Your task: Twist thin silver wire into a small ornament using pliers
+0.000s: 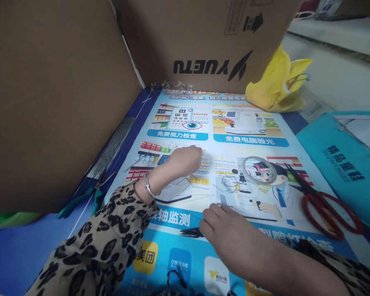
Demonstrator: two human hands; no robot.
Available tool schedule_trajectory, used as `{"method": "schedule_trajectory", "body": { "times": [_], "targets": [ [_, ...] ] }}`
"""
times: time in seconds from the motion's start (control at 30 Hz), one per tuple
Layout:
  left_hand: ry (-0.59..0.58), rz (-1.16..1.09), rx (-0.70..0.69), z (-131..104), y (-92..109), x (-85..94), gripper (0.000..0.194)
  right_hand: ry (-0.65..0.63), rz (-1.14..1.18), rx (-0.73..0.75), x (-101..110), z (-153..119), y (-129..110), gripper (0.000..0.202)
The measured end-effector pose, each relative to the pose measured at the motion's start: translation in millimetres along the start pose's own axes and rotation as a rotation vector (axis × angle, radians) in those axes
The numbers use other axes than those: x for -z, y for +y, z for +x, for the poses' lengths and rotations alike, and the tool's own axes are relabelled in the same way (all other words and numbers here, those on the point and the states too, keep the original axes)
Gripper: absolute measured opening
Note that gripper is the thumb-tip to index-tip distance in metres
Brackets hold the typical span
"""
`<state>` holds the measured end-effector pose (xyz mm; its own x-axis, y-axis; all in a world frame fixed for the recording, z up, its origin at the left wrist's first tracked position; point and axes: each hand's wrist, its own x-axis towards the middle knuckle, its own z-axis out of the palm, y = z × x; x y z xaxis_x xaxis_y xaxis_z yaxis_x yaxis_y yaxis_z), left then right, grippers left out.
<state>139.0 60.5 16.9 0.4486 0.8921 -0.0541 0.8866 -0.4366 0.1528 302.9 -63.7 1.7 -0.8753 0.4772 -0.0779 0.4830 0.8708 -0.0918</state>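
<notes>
Left hand: above the middle of the poster [211,123]; the left hand [186,159] has a narrow grip, fingers drawn together on thin wire [182,180], whose fine strands appear at both sides of it.
Right hand: nearer to the front edge of the desk [24,255]; the right hand [231,230] has its fingers curled, and the tips of black pliers [191,233] come out from under them. The rest of this tool is hidden, so I cannot tell if the grip really holds it.
Wire bundle: silver, straight wire bundle [112,148], toward the left edge of the desk.
Teal pliers: the teal-handled pliers [95,193] lie just beside the near end of this bundle, jaws apart.
Tape: clear tape roll [274,177], flat on the right half of the poster.
Scissors: red-handled scissors [315,194], toward the right edge, blades pointing to the far side.
Bags: yellow bag [277,88] near the far right corner; turquoise bag [342,164] along the right edge.
Cardboard: printed panel [203,37] upright at the far side, plain panel [49,102] at the left.
</notes>
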Motion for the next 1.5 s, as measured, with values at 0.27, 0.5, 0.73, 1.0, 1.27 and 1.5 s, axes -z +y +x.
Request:
{"method": "schedule_trajectory", "body": {
  "times": [0.27, 0.5, 0.73, 1.0, 1.27, 1.5],
  "targets": [
    [0.003, -0.204, -0.013, 2, -7, 3.0, 0.016, -0.035, 0.198, -0.050, 9, -4, 10, 0.018],
    [0.022, -0.273, -0.053, 8, -17, -6.5, 0.014, -0.118, 0.532, -0.229, 21, 0, 23, 0.015],
    [-0.013, -0.085, 0.004, 7, -11, -9.2, 0.021, -0.067, 0.536, -0.110, 16, 3, 26, 0.015],
    [-0.020, 0.107, 0.053, 5, 5, -17.4, 0.026, -0.059, 0.498, -0.068, 14, 4, 23, 0.017],
    [0.010, 0.163, 0.008, 5, 10, -24.9, 0.027, -0.068, 0.483, -0.064, 12, 3, 22, 0.014],
    [0.020, 0.185, -0.027, 4, 9, -25.6, 0.027, -0.062, 0.462, -0.062, 11, 3, 21, 0.014]
  ]
}}
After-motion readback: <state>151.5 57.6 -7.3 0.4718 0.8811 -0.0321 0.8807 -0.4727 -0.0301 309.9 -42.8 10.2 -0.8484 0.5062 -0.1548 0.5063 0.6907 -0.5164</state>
